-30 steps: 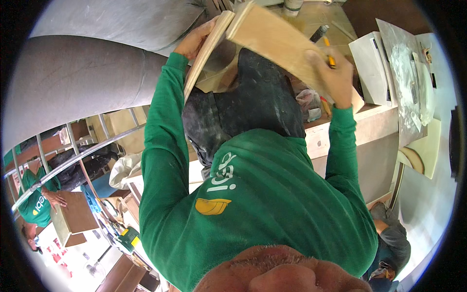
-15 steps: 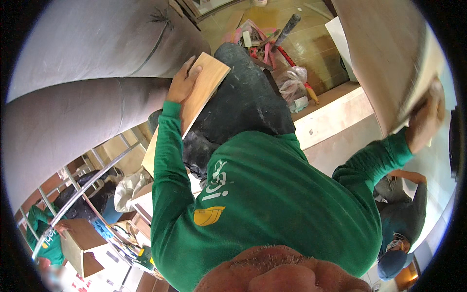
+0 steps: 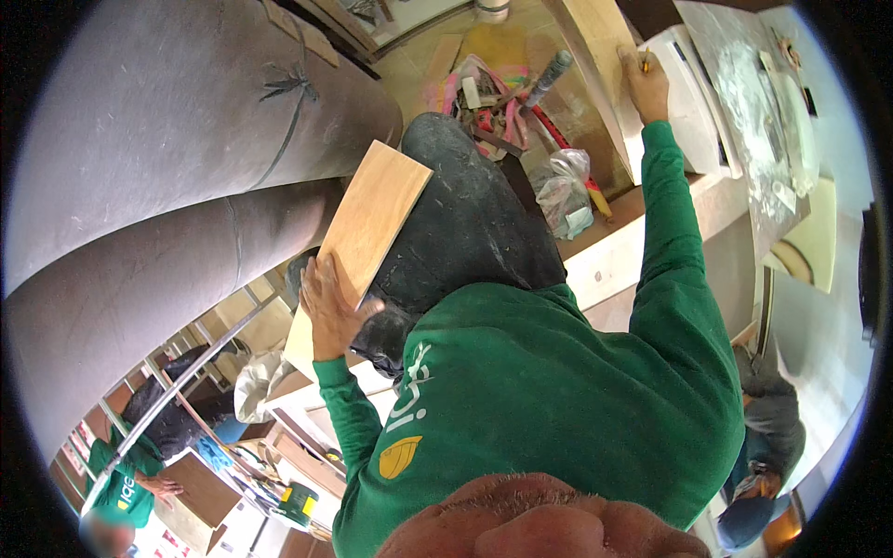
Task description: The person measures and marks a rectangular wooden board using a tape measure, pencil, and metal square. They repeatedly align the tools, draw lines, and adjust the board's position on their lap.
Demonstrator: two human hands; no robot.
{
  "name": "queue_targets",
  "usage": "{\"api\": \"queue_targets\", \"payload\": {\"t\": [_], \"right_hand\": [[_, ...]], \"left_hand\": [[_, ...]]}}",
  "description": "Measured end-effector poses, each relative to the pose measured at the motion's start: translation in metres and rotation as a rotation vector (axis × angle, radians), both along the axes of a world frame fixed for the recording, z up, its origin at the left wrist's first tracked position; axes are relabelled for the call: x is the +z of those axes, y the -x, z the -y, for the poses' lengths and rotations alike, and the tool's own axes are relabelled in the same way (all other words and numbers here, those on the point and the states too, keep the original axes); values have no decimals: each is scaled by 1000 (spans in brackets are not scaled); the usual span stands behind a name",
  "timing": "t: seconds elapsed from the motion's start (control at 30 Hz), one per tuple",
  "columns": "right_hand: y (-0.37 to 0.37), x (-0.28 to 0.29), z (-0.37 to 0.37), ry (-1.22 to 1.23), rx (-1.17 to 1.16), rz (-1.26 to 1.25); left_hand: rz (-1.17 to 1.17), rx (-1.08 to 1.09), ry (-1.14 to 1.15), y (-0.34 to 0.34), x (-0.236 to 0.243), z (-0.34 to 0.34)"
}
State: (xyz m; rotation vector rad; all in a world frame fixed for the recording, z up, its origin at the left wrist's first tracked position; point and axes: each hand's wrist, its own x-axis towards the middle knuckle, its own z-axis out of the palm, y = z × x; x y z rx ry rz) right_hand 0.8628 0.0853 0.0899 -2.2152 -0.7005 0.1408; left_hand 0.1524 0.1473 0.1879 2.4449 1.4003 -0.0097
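My left hand (image 3: 332,312) lies with spread fingers across the lower part of a light wooden plank (image 3: 377,219), its thumb out past the right edge. The plank rests beside my bent knee in dark trousers. Up ahead to the right, my right hand (image 3: 646,86) is closed on the edge of a long pale wooden board (image 3: 600,79). A small orange, pencil-like tip (image 3: 646,65) shows at those fingers.
Large grey wrapped rolls (image 3: 186,121) fill the left. Ahead sit a pink bag of tools (image 3: 484,102), a red-handled tool (image 3: 551,130) and a clear plastic bag (image 3: 566,191). Two other people work behind, at lower left (image 3: 139,474) and lower right (image 3: 772,428).
My right hand has swung the board from the far right inward and forward. My left hand has slid back from the plank's far end to its lower part.
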Motion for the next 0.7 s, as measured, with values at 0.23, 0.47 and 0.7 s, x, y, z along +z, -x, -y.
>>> {"api": "queue_targets", "payload": {"t": [0.23,0.47,0.7], "right_hand": [[-43,-138,-26,584,92,124],[-17,-242,-14,934,67,-79],[6,-313,16,952,104,-138]], "left_hand": [[-149,114,-5,18,-8,26],[-196,374,226,-4,86,-6],[-120,340,-21,34,48,-53]]}}
